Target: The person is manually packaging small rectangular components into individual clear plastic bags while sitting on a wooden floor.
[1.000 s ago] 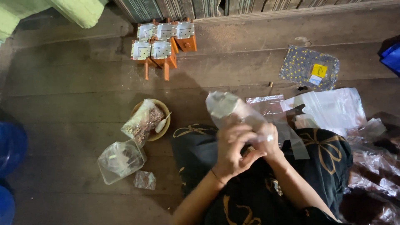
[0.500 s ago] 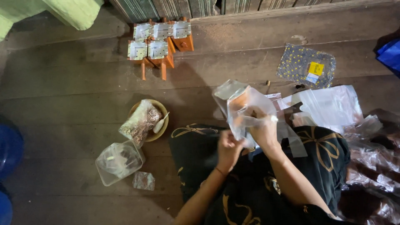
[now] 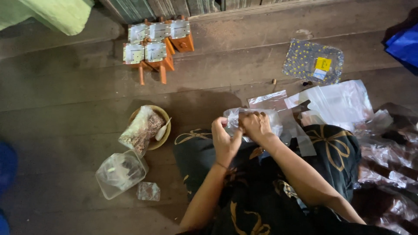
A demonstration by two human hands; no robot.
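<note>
The person sits on a dark wooden floor, and both hands meet over the lap, closed on a small clear plastic bag. The left hand pinches the bag's left edge with its fingers curled, and the right hand grips the bag from above — the two hands touch each other. The bag is crumpled between them, just above the dark patterned cloth that covers the knees.

To the left of the lap stands a round yellowish bowl with a packed bag of brown bits leaning in it and a pale spoon beside that. Nearer the camera lies a clear plastic tub and a small flat packet. Loose clear bags lie to the right, with a dotted pouch beyond them. By the wall stands a cluster of small orange boxes — well apart from the hands.
</note>
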